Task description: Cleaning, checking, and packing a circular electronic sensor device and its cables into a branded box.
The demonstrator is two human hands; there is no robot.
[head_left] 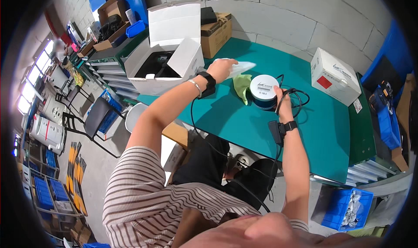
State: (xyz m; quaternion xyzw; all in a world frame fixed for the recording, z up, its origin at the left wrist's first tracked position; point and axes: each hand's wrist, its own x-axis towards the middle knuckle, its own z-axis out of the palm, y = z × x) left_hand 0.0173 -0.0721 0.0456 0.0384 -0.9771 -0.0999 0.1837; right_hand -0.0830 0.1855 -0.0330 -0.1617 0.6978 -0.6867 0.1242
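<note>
My left hand (221, 69) is closed on a crumpled clear plastic bag (244, 66), raised over the far part of the green table. My right hand (284, 106) grips the side of a round device (263, 86) with a white, labelled top and a dark body. A black cable (301, 100) loops beside that hand on the right. Between the bag and the device lies a light green cloth (242, 89). Black bands with small modules and wires circle both wrists.
An open white box (150, 84) with black contents stands at the table's left, near a brown carton (217, 36). A closed white box (334, 78) sits at the right. Blue bins (331, 208) hold parts by the drawers. Chairs (96, 117) stand left.
</note>
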